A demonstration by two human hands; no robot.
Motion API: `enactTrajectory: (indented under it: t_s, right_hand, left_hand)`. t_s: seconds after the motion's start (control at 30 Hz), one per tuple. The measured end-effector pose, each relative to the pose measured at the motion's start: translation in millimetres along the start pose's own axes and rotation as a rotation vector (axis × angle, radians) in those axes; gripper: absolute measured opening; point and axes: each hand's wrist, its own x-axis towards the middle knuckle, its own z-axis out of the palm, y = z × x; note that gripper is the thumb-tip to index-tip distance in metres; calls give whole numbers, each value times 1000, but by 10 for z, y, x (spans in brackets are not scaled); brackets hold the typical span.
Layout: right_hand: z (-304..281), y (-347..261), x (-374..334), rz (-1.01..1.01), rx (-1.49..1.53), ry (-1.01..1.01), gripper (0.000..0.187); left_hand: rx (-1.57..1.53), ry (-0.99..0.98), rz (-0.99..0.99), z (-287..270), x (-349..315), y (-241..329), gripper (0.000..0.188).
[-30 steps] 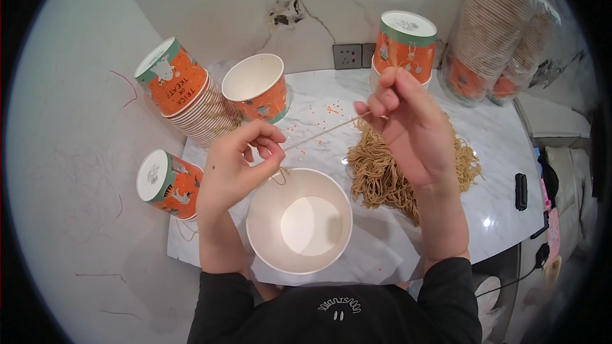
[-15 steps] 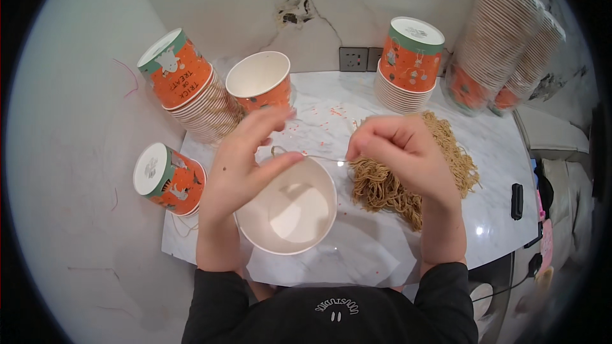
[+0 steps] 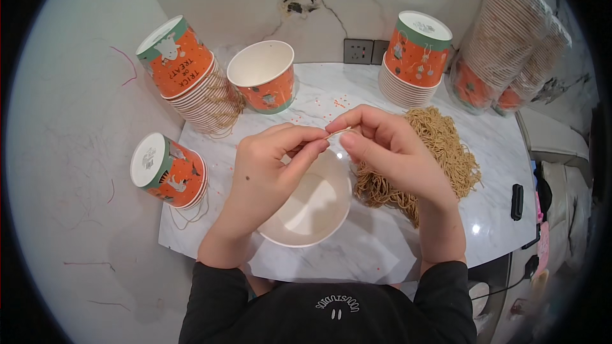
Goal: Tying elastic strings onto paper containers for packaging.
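Above the mouth of a white-lined paper bucket (image 3: 319, 216), my two hands meet at a thin tan cord (image 3: 338, 132). Thumb and forefinger of my left hand (image 3: 271, 165) pinch one part of it, over the bucket's far left rim. My right hand (image 3: 398, 156) has its fingertips close by, curled around the cord; its palm hides some of the strand. A tangled heap of tan cords (image 3: 440, 146) lies on the table just beyond and under my right hand. Where the cord joins the bucket, if it does, is hidden.
Upside-down stacks of orange paper buckets stand at the far left (image 3: 191, 83), near left (image 3: 172, 172) and back right (image 3: 415, 57). One upright bucket (image 3: 264, 79) stands behind my left hand. Orange bits (image 3: 341, 100) lie on the marble table (image 3: 363, 248). Wrapped stacks (image 3: 500, 38) lean at the right.
My left hand has closed from spread fingers to a pinch on the cord. My right hand has moved up and its fingers have come close to the left. The bucket has shifted slightly right.
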Motion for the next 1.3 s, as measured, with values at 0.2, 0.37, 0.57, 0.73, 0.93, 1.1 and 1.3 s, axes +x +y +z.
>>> enactTrajectory:
  t_s: [0.2, 0.37, 0.57, 0.73, 0.93, 1.1, 1.3]
  right_hand:
    - [-28, 14, -29, -155, -497, 71, 14]
    - [50, 58, -29, -236, -451, 152, 13]
    - [76, 163, -9, -141, -90, 20, 17]
    - [174, 153, 14, -110, 29, 25, 17]
    - [82, 97, -56, -221, -172, 93, 11]
    - [-35, -59, -173, -649, -544, 624, 12]
    - [-72, -124, -376, -1117, -568, 557, 16]
  left_hand:
    - [-112, 12, -86, -8, 16, -13, 11]
    - [-241, -14, -86, -44, 8, -37, 14]
    - [-294, -44, -99, -83, -6, 73, 20]
    - [-406, -107, -113, -130, -4, 19, 18]
    - [-284, -218, -170, -200, -171, 173, 24]
    - [296, -921, 353, -426, -227, 113, 51]
    - [275, -787, 139, -329, -218, 121, 36]
